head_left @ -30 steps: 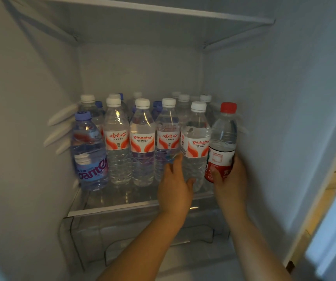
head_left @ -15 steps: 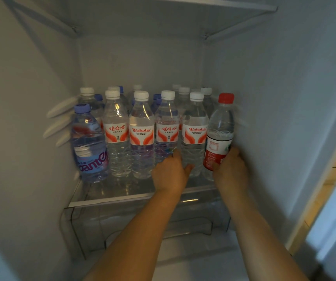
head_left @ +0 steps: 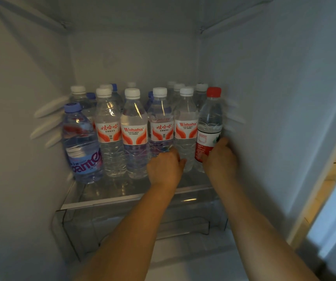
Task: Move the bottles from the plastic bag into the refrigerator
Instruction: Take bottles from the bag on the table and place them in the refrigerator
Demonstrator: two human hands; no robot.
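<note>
The right hand [head_left: 220,159] grips the full, probably heavy red-capped bottle [head_left: 209,126] at its label, the stiffest hold, while the left hand [head_left: 165,167] curls round the neighbouring white-capped bottle [head_left: 185,134].

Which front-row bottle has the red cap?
The bottle at the row's far right, held by the right hand; its neighbours have white or blue caps.
</note>
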